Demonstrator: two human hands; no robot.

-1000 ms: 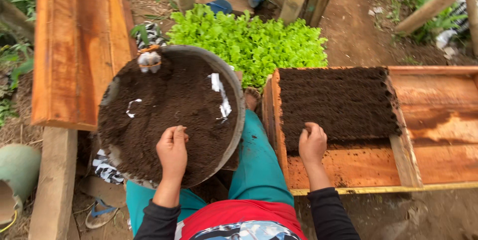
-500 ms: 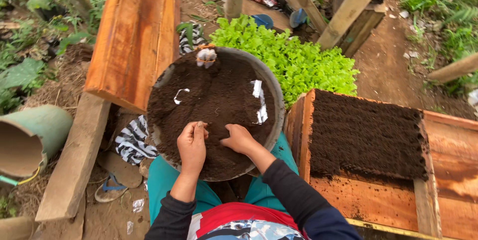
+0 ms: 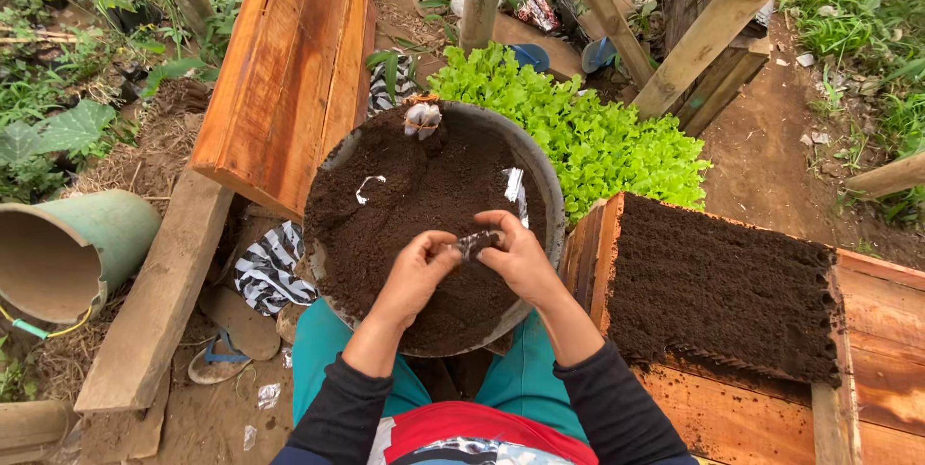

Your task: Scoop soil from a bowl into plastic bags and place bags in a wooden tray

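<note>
Fingers (image 3: 453, 251) of both hands pinch one small dark plastic scrap (image 3: 475, 242) between them, left hand (image 3: 416, 272), right hand (image 3: 520, 258). I see it over the round grey soil-filled basin (image 3: 540, 161), near six o'clock.

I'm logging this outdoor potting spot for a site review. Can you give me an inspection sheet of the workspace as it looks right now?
Surface: bare dirt ground; wooden box frame at right.
Job's things: round basin full of dark soil on the lap; small dark packet held over it; tray of dark soil in the frame.
Clutter: white scraps in the soil; sandal; striped cloth; green pipe.
Grippers: left hand and right hand both pinch the packet with their fingers.
Cables: yellow cord by the pipe.
Surroundings: lettuce seedlings, orange plank bench, wooden posts, weeds.
</note>
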